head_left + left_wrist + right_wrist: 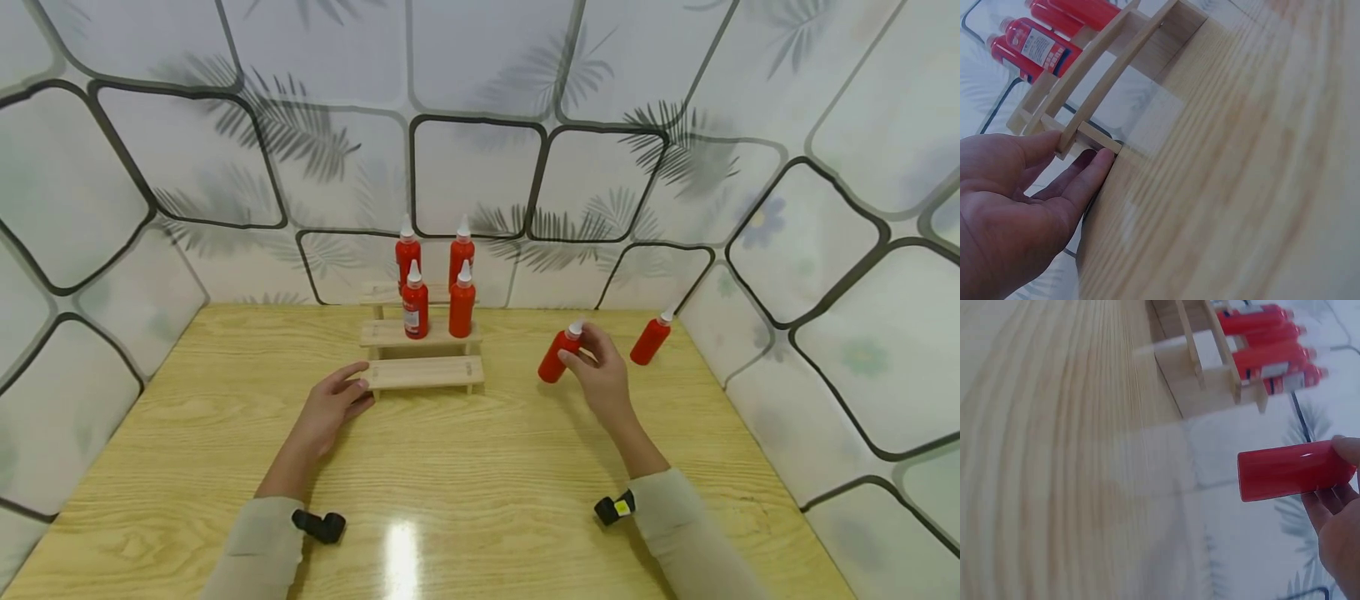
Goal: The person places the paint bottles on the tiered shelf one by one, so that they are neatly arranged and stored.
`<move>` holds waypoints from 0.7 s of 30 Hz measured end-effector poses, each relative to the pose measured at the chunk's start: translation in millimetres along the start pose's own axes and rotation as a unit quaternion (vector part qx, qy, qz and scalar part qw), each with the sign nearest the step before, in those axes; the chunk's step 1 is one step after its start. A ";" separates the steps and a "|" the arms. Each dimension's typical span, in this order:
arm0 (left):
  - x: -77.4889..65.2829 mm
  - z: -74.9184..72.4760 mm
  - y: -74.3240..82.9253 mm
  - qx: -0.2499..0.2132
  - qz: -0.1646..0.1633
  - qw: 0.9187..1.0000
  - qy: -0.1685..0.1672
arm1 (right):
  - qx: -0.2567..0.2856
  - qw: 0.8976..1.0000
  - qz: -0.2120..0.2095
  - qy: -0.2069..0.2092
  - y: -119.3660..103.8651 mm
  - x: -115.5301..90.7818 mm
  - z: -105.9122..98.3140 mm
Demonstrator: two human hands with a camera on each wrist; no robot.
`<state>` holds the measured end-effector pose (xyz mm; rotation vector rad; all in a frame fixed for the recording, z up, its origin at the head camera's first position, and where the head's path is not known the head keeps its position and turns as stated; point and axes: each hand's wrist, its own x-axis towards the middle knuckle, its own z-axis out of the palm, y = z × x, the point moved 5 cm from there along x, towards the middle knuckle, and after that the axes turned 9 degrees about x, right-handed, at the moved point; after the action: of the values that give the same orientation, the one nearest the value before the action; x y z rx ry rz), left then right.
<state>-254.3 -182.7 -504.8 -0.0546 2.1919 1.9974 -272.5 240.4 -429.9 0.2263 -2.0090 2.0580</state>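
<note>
A small wooden three-step stand (423, 372) rests on the table. My left hand (333, 406) pinches the left end of its lowest step, thumb at the step's edge and fingers by the leg (1099, 137). My right hand (603, 372) holds a red squeeze bottle (552, 358) with a white nozzle, gripped near its top and tilted. In the right wrist view that bottle (1291, 472) hangs above the tabletop, to the right of the stand. Two red bottles stand on the middle step, a labelled one (415, 312) and another (462, 310).
Two more red bottles, one on the left (407, 254) and one on the right (461, 252), stand on the top step. Another red bottle (650, 340) is on the wooden table (480, 483) beyond my right hand. Patterned white walls (480, 175) border the table at the back and sides.
</note>
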 end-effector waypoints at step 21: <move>-2.8 1.6 3.7 0.008 0.005 1.000 -0.004 | 0.012 0.988 -0.044 -0.148 -8.3 13.4 144.1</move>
<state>-251.9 -181.1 -500.9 -0.0336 2.2071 1.9817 -292.6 97.8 -413.3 0.6500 -2.0931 2.0960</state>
